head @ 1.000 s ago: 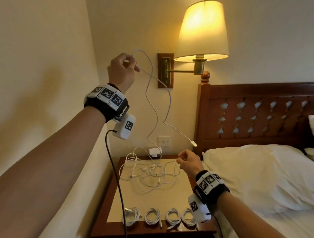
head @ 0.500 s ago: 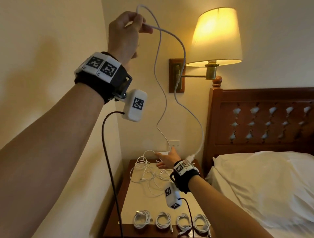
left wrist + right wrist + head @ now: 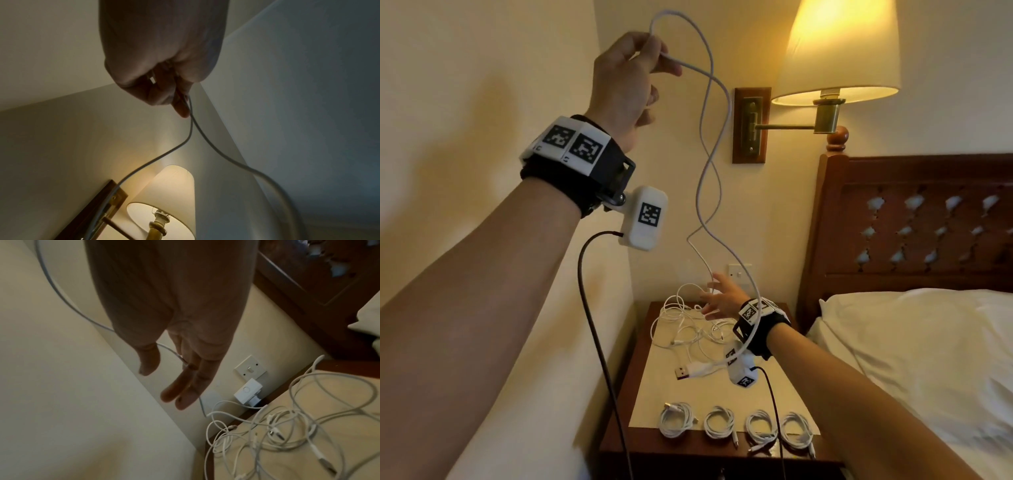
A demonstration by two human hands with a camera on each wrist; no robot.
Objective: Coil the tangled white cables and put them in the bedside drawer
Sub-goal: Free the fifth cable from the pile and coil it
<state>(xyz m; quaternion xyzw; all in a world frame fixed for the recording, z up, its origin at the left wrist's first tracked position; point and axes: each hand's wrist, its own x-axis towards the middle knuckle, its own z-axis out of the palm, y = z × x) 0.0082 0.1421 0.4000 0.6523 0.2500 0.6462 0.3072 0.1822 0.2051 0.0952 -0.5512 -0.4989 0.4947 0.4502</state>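
My left hand (image 3: pixel 654 56) is raised high by the wall and pinches a long white cable (image 3: pixel 726 99) between thumb and fingers (image 3: pixel 180 104). Two strands hang from it. One ends in a USB plug (image 3: pixel 688 370) dangling beside my right wrist. The other drops to my right hand (image 3: pixel 714 296), which is spread open above the tangled white cables (image 3: pixel 688 329) on the nightstand (image 3: pixel 722 394). That strand (image 3: pixel 59 292) brushes my straight fingers (image 3: pixel 195 382). Several coiled cables (image 3: pixel 676 418) lie in a row along the front edge. The drawer is out of sight.
A lit wall lamp (image 3: pixel 839 51) on a brass arm hangs close to the right of the raised cable. A wall socket with a white adapter (image 3: pixel 247 391) sits behind the nightstand. The wooden headboard (image 3: pixel 911 222) and a white pillow (image 3: pixel 911 342) border the right; a wall closes the left.
My left hand has lifted the cable higher. My right hand has let go of it, moved from the bed side to over the tangle and opened. The USB plug has dropped beside my wrist.
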